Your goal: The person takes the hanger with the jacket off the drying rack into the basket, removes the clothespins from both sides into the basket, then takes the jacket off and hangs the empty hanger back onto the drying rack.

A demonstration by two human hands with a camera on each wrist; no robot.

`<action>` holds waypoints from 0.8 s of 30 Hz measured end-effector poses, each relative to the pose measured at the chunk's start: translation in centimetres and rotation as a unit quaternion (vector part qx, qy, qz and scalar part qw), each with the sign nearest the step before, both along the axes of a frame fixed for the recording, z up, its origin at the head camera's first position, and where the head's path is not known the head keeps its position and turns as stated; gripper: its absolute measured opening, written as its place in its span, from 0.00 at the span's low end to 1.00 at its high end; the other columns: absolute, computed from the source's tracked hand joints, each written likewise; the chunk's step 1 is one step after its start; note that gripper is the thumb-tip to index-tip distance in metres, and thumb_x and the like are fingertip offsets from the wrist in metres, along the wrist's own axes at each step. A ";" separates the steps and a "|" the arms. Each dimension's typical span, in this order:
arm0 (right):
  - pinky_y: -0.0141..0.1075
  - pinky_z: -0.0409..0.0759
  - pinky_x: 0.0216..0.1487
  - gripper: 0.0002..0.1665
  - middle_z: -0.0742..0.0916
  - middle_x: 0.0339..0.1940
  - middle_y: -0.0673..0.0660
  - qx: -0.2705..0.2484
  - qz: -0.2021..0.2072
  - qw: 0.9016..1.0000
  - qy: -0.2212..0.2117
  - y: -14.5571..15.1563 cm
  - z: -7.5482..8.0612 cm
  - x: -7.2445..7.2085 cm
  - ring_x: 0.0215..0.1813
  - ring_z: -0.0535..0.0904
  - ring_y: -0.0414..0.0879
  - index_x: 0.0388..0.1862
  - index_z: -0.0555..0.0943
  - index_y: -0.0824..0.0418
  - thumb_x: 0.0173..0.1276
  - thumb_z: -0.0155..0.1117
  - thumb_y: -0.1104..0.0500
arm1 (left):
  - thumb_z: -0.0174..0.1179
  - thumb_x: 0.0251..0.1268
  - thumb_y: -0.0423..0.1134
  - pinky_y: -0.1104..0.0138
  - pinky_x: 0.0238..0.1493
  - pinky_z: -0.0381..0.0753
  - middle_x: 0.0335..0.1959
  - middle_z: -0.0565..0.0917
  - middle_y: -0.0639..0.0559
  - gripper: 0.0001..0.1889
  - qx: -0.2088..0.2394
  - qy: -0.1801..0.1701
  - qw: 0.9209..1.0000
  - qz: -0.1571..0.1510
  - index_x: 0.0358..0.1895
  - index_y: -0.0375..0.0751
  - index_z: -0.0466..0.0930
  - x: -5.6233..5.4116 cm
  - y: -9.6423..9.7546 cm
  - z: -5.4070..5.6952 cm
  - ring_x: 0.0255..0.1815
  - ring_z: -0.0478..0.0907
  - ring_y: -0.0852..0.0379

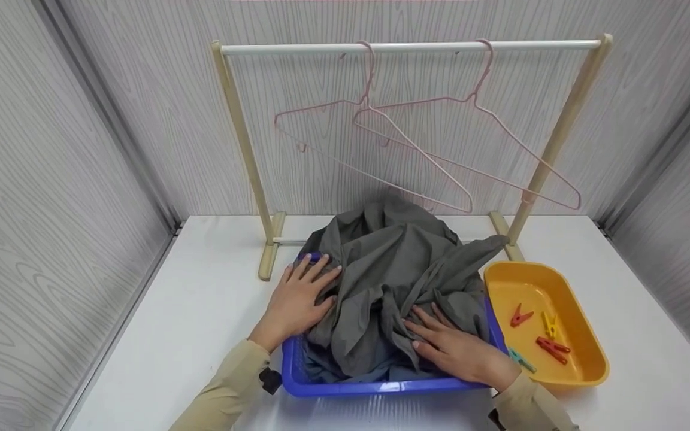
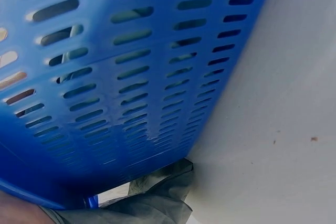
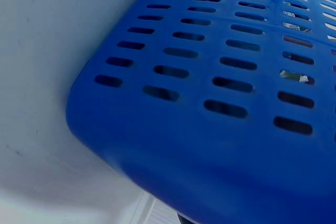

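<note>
A blue plastic basket (image 1: 381,388) stands at the front middle of the white table, heaped with crumpled dark grey cloth (image 1: 402,257). My left hand (image 1: 300,299) rests on the left side of the heap, fingers spread and pointing away from me. On the front right of the cloth lies my right hand (image 1: 459,350), its fingers extended over the folds and its wrist above the basket's rim. The slotted basket wall fills much of the left wrist view (image 2: 136,69) and the right wrist view (image 3: 157,129). Grey cloth (image 2: 152,200) hangs past the basket's edge in the left wrist view.
Behind the basket stands a rack with a white rail (image 1: 297,49) and wooden posts. Two pink wire hangers, one on the left (image 1: 417,143) and one on the right (image 1: 513,131), hang from it. A yellow tray (image 1: 596,365) with several clothespins (image 1: 551,350) sits right of the basket.
</note>
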State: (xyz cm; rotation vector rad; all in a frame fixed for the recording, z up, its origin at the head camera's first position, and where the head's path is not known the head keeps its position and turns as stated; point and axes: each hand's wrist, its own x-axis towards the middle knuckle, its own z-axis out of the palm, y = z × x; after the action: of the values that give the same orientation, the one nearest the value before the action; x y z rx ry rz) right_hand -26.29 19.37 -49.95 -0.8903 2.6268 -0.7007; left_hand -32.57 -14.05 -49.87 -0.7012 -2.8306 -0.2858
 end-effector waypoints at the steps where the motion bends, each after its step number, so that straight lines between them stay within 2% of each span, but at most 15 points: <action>1: 0.62 0.50 0.70 0.35 0.54 0.80 0.61 0.000 0.000 1.000 0.000 0.0 0.0 0.0 0.77 0.39 0.68 0.77 0.62 0.55 0.80 0.38 0.38 | 0.51 0.74 0.55 0.45 0.72 0.47 0.78 0.57 0.51 0.28 -0.001 -0.003 1.000 0.000 0.75 0.57 0.63 0.0 0.0 0.0 0.78 0.47 0.44; 5: 0.62 0.50 0.71 0.34 0.55 0.79 0.62 -0.009 0.001 1.000 0.005 0.1 -0.1 -0.1 0.77 0.40 0.67 0.77 0.62 0.55 0.80 0.38 0.39 | 0.51 0.74 0.55 0.45 0.73 0.46 0.78 0.56 0.51 0.28 0.006 -0.011 1.000 0.000 0.75 0.58 0.63 0.1 0.0 0.0 0.78 0.47 0.45; 8: 0.60 0.53 0.70 0.32 0.62 0.77 0.61 -0.028 -0.018 0.999 0.042 0.0 0.0 -0.1 0.77 0.48 0.65 0.76 0.65 0.54 0.80 0.44 0.41 | 0.51 0.75 0.54 0.44 0.72 0.45 0.78 0.56 0.51 0.28 0.036 -0.014 0.999 -0.005 0.75 0.57 0.63 0.0 -0.1 0.1 0.78 0.47 0.45; 11: 0.55 0.62 0.68 0.28 0.72 0.72 0.55 -0.067 -0.047 0.990 0.115 -0.2 0.3 0.2 0.74 0.62 0.57 0.74 0.69 0.51 0.78 0.52 0.47 | 0.53 0.75 0.50 0.44 0.72 0.47 0.78 0.56 0.49 0.29 0.122 -0.008 0.992 -0.008 0.75 0.54 0.62 -0.1 -0.3 -0.1 0.78 0.48 0.43; 13: 0.50 0.68 0.65 0.25 0.77 0.66 0.50 -0.101 -0.063 0.978 0.169 -0.2 0.5 0.4 0.69 0.69 0.50 0.71 0.73 0.51 0.77 0.57 0.53 | 0.54 0.74 0.47 0.46 0.72 0.49 0.78 0.55 0.48 0.29 0.199 -0.001 0.980 0.001 0.76 0.51 0.61 -0.1 -0.7 -0.4 0.78 0.48 0.44; 15: 0.46 0.73 0.62 0.24 0.80 0.62 0.46 -0.136 -0.071 0.964 0.216 0.0 0.6 0.7 0.64 0.74 0.44 0.68 0.76 0.51 0.74 0.60 0.58 | 0.56 0.73 0.44 0.47 0.71 0.52 0.78 0.54 0.46 0.31 0.279 -0.001 0.960 0.019 0.76 0.48 0.59 0.1 -1.2 -0.7 0.77 0.48 0.44; 17: 0.45 0.74 0.60 0.23 0.81 0.60 0.44 -0.163 -0.077 0.951 0.250 0.4 0.6 1.1 0.62 0.75 0.42 0.64 0.79 0.53 0.72 0.63 0.62 | 0.58 0.71 0.44 0.48 0.71 0.53 0.78 0.52 0.44 0.34 0.339 -0.013 0.939 0.048 0.77 0.46 0.57 0.4 -1.7 -1.1 0.77 0.47 0.45; 19: 0.46 0.75 0.59 0.22 0.81 0.60 0.45 -0.176 -0.086 0.943 0.270 0.8 0.6 1.5 0.62 0.75 0.42 0.62 0.81 0.55 0.69 0.65 0.65 | 0.61 0.69 0.46 0.47 0.71 0.52 0.78 0.50 0.41 0.39 0.379 -0.047 0.921 0.083 0.77 0.43 0.53 0.8 -2.2 -1.3 0.78 0.46 0.43; 20: 0.47 0.75 0.59 0.22 0.82 0.59 0.45 -0.177 -0.089 0.942 0.273 1.0 0.6 1.7 0.62 0.75 0.42 0.61 0.81 0.56 0.68 0.65 0.66 | 0.62 0.67 0.47 0.47 0.71 0.51 0.78 0.48 0.40 0.42 0.401 -0.075 0.908 0.099 0.78 0.41 0.50 0.9 -2.5 -1.4 0.78 0.45 0.42; 22: 0.48 0.74 0.60 0.21 0.82 0.59 0.46 -0.169 -0.093 0.944 0.266 1.4 0.6 2.0 0.62 0.75 0.42 0.59 0.82 0.56 0.68 0.66 0.66 | 0.64 0.64 0.50 0.47 0.72 0.48 0.78 0.46 0.36 0.48 0.443 -0.141 0.877 0.123 0.78 0.38 0.44 0.9 -2.8 -1.4 0.78 0.44 0.40; 23: 0.48 0.74 0.60 0.21 0.82 0.59 0.46 -0.162 -0.094 0.947 0.259 1.5 0.5 2.1 0.62 0.75 0.41 0.59 0.82 0.55 0.68 0.66 0.66 | 0.64 0.63 0.51 0.48 0.73 0.47 0.78 0.46 0.35 0.50 0.467 -0.176 0.856 0.133 0.78 0.36 0.42 0.9 -2.9 -1.3 0.77 0.44 0.39; 24: 0.48 0.74 0.60 0.20 0.82 0.59 0.46 -0.155 -0.093 0.951 0.252 1.6 0.5 2.2 0.62 0.75 0.41 0.59 0.83 0.54 0.69 0.65 0.65 | 0.64 0.63 0.51 0.49 0.73 0.47 0.77 0.48 0.34 0.50 0.495 -0.210 0.831 0.141 0.78 0.35 0.42 0.8 -2.9 -1.3 0.77 0.45 0.39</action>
State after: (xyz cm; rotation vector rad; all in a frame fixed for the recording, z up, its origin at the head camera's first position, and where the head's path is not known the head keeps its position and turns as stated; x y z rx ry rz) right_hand -24.11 20.92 -49.43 -1.0261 3.1388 -1.0827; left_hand -31.73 -16.99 -51.14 0.0304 -2.5062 -1.8374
